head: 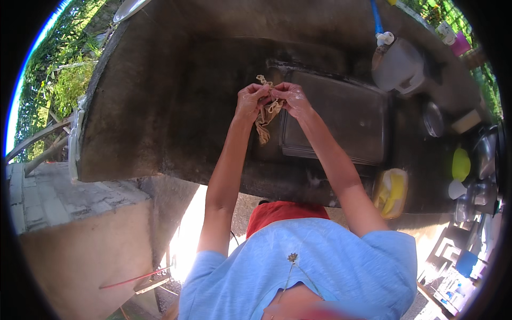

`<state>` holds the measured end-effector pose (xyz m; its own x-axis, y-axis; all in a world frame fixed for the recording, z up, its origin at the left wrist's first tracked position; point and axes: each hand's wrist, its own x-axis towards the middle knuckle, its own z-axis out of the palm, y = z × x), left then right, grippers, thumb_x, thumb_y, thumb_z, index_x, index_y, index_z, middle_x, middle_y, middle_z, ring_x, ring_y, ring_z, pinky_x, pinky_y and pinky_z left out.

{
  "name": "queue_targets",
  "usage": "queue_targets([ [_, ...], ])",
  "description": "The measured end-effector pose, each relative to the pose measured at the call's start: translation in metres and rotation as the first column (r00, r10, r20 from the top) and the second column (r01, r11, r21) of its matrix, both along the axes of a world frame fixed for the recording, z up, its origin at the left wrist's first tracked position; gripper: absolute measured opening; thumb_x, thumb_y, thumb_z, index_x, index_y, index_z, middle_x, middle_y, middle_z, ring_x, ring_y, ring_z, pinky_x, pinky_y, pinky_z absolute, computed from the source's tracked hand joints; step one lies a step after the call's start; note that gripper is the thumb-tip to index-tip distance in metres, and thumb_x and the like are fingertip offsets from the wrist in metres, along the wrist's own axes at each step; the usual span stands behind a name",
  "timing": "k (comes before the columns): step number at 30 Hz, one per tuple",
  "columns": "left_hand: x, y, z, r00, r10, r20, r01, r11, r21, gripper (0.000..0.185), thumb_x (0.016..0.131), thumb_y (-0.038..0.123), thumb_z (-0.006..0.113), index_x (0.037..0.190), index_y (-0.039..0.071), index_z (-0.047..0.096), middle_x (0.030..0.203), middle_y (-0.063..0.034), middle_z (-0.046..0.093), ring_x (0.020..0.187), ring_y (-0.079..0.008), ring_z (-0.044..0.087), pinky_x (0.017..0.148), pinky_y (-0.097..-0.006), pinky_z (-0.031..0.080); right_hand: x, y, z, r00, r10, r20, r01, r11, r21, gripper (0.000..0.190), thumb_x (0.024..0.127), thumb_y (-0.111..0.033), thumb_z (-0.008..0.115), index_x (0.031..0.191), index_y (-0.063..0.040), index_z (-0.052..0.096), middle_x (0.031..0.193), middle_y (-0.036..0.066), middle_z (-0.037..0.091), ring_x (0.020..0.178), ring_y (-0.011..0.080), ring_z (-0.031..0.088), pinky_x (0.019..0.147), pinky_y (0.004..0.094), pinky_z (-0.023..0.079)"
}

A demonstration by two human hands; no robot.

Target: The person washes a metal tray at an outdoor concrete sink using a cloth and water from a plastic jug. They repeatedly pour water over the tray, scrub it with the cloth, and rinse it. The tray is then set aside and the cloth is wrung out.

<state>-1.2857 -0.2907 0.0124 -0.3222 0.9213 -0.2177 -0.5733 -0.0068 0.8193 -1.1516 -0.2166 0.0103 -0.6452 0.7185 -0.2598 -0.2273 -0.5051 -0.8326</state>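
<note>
A crumpled beige cloth hangs twisted between my two hands, over a dark concrete wash basin. My left hand pinches it from the left, with thumb and fingers close together. From the other side my right hand grips the same cloth, and whitish suds show on its back. The fingertips of both hands nearly meet. One end of the cloth sticks up above the fingers; the longer part dangles below. Right beside the cloth is a rectangular flat-bottomed tray or recess, partly covered by my right forearm.
A translucent plastic jug stands beneath a white tap on a blue pipe. Along the right are a round lid, a pale block, a lime-green bowl and a yellow-lined container. A concrete block ledge is at left.
</note>
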Motion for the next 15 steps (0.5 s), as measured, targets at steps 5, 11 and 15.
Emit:
queue_targets([
  [5, 0.011, -0.014, -0.024, 0.997, 0.061, 0.047, -0.058, 0.997, -0.056, 0.008, 0.082, 0.006, 0.062, 0.078, 0.004, 0.056, 0.077, -0.0042, 0.059, 0.075, -0.0132, 0.060, 0.070, -0.0276, 0.054, 0.005, -0.006, -0.029, 0.993, -0.099, 0.062, 0.087, 0.981, 0.173, 0.011, 0.074, 0.001, 0.065, 0.083, -0.002, 0.059, 0.071, 0.003, 0.058, 0.061, 0.0104, 0.056, 0.051, 0.0236, 0.044],
  [11, 0.019, -0.010, -0.043, 0.992, 0.097, -0.081, -0.104, 0.990, -0.091, 0.012, 0.080, 0.006, 0.064, 0.075, 0.004, 0.053, 0.073, -0.0030, 0.057, 0.068, -0.0105, 0.057, 0.063, -0.0252, 0.052, 0.012, -0.016, -0.058, 0.988, -0.109, -0.111, 0.123, 0.984, 0.127, 0.011, 0.077, 0.002, 0.060, 0.084, -0.004, 0.056, 0.074, 0.001, 0.058, 0.065, 0.0096, 0.055, 0.055, 0.0219, 0.044],
  [15, 0.019, -0.014, -0.053, 0.931, 0.066, -0.358, -0.139, 0.974, -0.181, 0.013, 0.075, 0.000, 0.063, 0.071, 0.005, 0.051, 0.068, -0.0010, 0.055, 0.060, -0.0089, 0.054, 0.054, -0.0225, 0.047, 0.011, -0.024, -0.062, 0.958, -0.275, 0.085, 0.243, 0.931, 0.274, 0.012, 0.077, 0.005, 0.057, 0.083, -0.006, 0.056, 0.075, 0.001, 0.055, 0.069, 0.0105, 0.055, 0.058, 0.0226, 0.044],
])
